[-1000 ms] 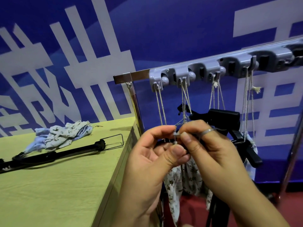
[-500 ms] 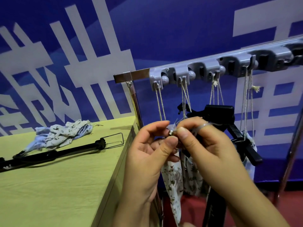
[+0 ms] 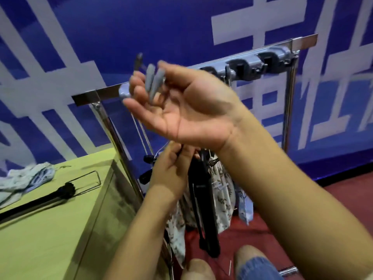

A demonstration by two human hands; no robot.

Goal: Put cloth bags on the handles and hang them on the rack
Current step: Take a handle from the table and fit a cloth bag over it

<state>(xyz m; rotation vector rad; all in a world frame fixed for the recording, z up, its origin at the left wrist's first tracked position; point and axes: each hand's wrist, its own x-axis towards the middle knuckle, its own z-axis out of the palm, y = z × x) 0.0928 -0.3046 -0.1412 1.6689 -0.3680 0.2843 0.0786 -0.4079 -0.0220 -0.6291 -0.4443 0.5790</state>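
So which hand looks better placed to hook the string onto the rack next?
Probably the right hand: it is raised at the rack, fingers beside the grey hooks. The left hand is lower down, gripping the black handle with its cloth bag.

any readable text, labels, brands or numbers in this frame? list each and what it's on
Blue backdrop: large white strokes, seemingly parts of oversized characters, cropped by the frame and partly hidden behind the right hand; none reads as a whole character.
Rack: no label or number visible on the rail or grey clips.
Cloth bags: leaf print only, no text.
Handle on the table: no marking visible.
Nothing else carries text; the frame is motion-blurred.
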